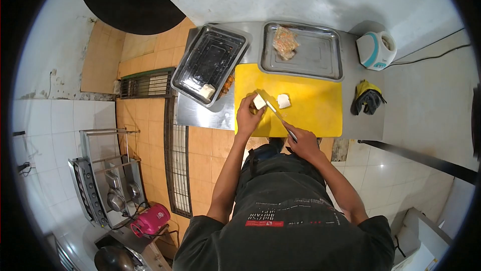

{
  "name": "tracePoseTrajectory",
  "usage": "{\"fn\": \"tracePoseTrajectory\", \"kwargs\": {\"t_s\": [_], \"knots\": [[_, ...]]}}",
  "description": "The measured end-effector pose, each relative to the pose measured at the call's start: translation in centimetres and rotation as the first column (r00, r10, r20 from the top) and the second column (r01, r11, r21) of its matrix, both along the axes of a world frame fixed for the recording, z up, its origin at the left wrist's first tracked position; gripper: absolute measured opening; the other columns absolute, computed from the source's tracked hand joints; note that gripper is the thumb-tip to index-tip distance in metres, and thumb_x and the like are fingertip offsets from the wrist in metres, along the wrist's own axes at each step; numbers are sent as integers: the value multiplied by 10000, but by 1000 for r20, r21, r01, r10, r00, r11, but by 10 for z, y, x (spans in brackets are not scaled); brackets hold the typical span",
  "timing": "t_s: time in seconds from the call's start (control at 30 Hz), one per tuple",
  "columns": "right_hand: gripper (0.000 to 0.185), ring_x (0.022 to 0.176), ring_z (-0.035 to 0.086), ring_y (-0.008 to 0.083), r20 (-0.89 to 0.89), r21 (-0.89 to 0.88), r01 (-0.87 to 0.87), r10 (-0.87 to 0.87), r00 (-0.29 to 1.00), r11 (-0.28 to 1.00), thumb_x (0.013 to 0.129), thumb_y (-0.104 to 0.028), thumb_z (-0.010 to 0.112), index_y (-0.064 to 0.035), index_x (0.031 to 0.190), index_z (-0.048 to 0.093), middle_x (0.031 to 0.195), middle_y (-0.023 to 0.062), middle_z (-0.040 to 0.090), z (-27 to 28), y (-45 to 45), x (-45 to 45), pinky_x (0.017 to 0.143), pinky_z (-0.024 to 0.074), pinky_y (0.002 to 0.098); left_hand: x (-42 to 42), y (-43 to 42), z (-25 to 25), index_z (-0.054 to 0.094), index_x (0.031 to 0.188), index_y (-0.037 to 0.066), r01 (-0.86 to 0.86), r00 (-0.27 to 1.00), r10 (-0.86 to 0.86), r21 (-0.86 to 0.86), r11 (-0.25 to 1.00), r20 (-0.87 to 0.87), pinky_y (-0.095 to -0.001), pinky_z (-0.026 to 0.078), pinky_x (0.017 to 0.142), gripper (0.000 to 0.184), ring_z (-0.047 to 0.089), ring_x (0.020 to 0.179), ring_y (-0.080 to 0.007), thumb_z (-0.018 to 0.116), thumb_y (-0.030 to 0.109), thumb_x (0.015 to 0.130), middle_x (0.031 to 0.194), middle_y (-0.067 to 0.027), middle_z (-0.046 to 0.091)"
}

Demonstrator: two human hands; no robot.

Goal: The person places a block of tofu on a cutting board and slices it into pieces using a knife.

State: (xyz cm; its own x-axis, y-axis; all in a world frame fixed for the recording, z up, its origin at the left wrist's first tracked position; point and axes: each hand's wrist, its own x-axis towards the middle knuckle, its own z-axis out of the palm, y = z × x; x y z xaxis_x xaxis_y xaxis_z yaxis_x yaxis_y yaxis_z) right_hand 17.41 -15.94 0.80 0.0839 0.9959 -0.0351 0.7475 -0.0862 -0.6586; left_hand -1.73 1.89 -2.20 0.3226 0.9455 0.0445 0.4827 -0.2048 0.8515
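Observation:
My left hand holds a small white block between thumb and fingers over the left part of a yellow cutting board. In my right hand is the handle of a knife, its blade pointing up and left, with the tip close beside the block. A second white piece lies on the board just right of the blade. Another pale block rests in the near end of a dark tray at the left.
Behind the board a metal tray holds a plastic bag of orange and white food. Orange bits lie beside the dark tray. A white and teal appliance and a black and yellow cloth-like item are at the right.

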Motion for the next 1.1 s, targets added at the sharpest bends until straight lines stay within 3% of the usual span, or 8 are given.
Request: {"fn": "tracePoseTrajectory", "kwargs": {"t_s": [0.17,0.23,0.37,0.43,0.47,0.57,0.77,1.1], "knots": [[606,777,731,376,-16,95,66,-65,998,993,931,-181,714,-217,1524,595,894,164,751,12,-10,9,733,591,465,0,-1,9,642,1406,48,9,998,-13,-57,998,-63,-375,594,865,674,704,991,-284,904,113,788,1286,-156,659],[600,775,731,367,36,-10,129,-129,991,992,912,-183,728,-191,1500,610,878,157,741,25,-11,13,716,584,476,2,-3,15,584,1498,107,17,994,-3,134,991,-106,-446,528,983,786,617,1207,-361,887,238,785,1351,-171,595],[609,775,729,344,136,-57,143,-134,982,988,882,-183,752,-186,1478,624,886,144,734,38,-6,17,696,578,477,6,-12,38,625,1493,171,69,967,3,272,960,-255,-514,414,1108,753,448,1401,-426,849,369,801,1457,-186,529],[641,790,725,309,243,-5,146,-140,960,989,846,-183,777,-187,1470,630,917,109,734,38,-6,18,689,578,462,12,-18,48,696,1429,255,306,934,-176,446,841,-310,-606,286,1182,678,336,1479,-470,830,485,806,1596,-167,465],[641,790,725,309,242,-6,140,-135,961,990,846,-183,777,-187,1470,630,917,109,734,37,-5,18,689,578,462,16,-22,51,696,1429,255,302,935,-171,445,843,-311,-606,286,1182,678,336,1479,-470,830,485,806,1596,-167,465],[676,826,718,286,289,47,117,-125,949,992,816,-180,798,-200,1472,632,960,79,737,35,-5,23,707,581,442,28,-30,46,722,1376,423,570,785,-365,350,743,-502,-726,233,1155,606,216,1585,-458,821,599,805,1754,-34,319],[685,835,700,273,334,47,86,-97,937,995,813,-171,803,-199,1475,631,965,53,730,42,-17,32,722,572,431,33,-34,37,717,1392,404,579,756,-386,266,770,-529,-780,198,1171,604,158,1615,-473,794,628,836,1770,-46,278],[683,795,666,273,369,42,89,-98,924,995,780,-142,821,-170,1443,659,910,63,699,53,-41,45,712,546,419,42,-35,34,710,1405,391,566,769,-389,256,784,-508,-775,191,1171,604,160,1614,-481,775,633,856,1770,-79,274]]}}
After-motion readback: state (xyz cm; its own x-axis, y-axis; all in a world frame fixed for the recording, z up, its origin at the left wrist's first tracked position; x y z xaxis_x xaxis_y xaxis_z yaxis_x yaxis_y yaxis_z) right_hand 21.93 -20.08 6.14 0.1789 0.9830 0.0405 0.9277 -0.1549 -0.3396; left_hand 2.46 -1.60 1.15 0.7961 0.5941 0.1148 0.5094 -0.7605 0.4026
